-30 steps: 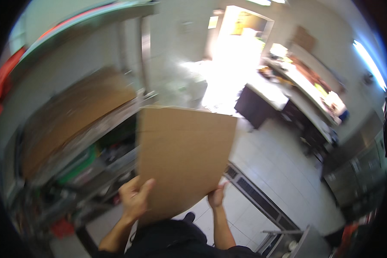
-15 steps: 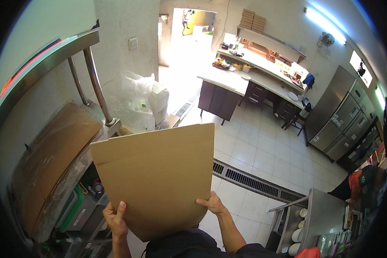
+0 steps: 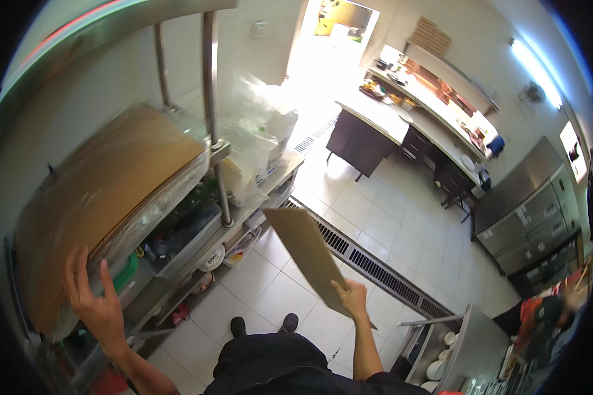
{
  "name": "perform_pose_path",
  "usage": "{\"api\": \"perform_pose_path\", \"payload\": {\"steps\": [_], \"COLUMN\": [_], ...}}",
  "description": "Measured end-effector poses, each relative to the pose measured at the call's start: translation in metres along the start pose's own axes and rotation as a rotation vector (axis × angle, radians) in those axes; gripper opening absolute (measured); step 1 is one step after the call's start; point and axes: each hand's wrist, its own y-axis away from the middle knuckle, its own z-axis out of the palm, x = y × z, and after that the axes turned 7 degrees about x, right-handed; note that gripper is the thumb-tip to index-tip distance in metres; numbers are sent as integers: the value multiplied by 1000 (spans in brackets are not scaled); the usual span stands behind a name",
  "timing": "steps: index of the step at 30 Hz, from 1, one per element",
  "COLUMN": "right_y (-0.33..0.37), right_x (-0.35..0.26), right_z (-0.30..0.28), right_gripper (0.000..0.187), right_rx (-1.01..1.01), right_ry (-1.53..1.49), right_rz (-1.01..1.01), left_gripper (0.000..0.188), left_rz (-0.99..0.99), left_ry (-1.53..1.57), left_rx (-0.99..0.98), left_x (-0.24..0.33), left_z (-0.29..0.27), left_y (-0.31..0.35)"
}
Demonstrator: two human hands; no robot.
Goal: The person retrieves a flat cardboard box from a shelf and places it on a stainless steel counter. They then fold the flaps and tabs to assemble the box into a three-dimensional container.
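Observation:
A flat brown cardboard sheet [image 3: 303, 253] hangs tilted in front of me, seen at a slant. My right hand [image 3: 354, 297] is closed on its near right edge, thumb on the visible face. At the left, my left hand [image 3: 93, 299] is raised with fingers spread and nothing in it. It is at the front edge of a stack of brown cardboard sheets [image 3: 112, 174] partly wrapped in clear plastic; whether the fingers touch the stack I cannot tell.
The stack lies on a metal shelf unit with an upright post [image 3: 211, 85]. Below it are plastic bins [image 3: 184, 240]. A floor drain grate [image 3: 369, 263] crosses the tiles. At the lower right are a steel counter [image 3: 471, 349] holding white bowls and another person [image 3: 537, 322].
My left hand has let go of the cardboard sheet and moved left to the wrapped stack. The sheet has turned to a slant in my right hand. The view has shifted toward the shelf.

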Motion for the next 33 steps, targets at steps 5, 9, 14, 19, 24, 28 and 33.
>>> {"api": "perform_pose_path", "payload": {"steps": [5, 9, 14, 19, 24, 28, 33], "right_y": [40, 77, 97, 43, 0, -11, -22], "right_x": [77, 124, 101, -28, -125, -167, -205], "right_z": [61, 65, 35, -15, -89, -137, -174], "right_gripper": [24, 29, 31, 28, 14, 16, 11], "right_rx": [-127, -271, -247, -164, 12, 164, 414], "right_ry": [412, 528, 347, 202, -78, 24, 74], "right_rz": [52, 52, 28, -290, -553, -719, -1031], "left_gripper": [36, 33, 31, 32, 19, 9, 76], "left_rz": [-36, -41, -21, -17, -3, -85, -214], "left_ry": [-98, -84, -42, -70, 149, 864, 958], "left_rx": [-58, 34, 66, 104, 301, 135, -1274], "left_x": [-31, -43, -36, -48, -42, 13, 88], "left_z": [16, 31, 41, 36, 29, 42, 108], "left_y": [5, 10, 6, 6, 19, 69, 119]}}
